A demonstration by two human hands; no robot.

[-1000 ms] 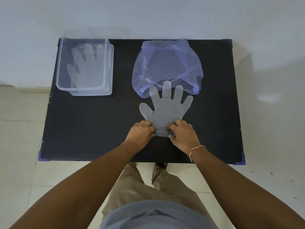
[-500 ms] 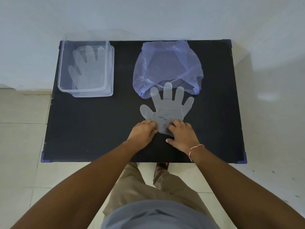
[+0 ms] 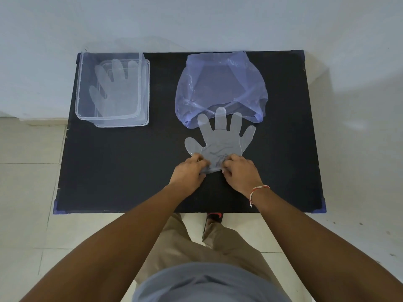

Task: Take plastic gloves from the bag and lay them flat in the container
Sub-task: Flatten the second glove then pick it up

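Tabletop [image 3: 122, 171] black; bag [image 3: 220, 83] far side, container [image 3: 144, 92] far left, one glove inside; second glove [image 3: 220, 142] flat mid-table; left hand [image 3: 188, 173] and right hand [image 3: 239, 173], fingers pinched on its cuff; next, lift and carry left, keeping it spread.

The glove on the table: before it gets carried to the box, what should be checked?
1. Both hands grip the cuff: left hand and right hand pinch the glove, ok.
2. Glove clear of the bag: fingertips overlap its edge, not ok.
3. Glove flat: cuff wrinkled, not ok.
4. Container open: ok.
5. Glove in container flat: ok.
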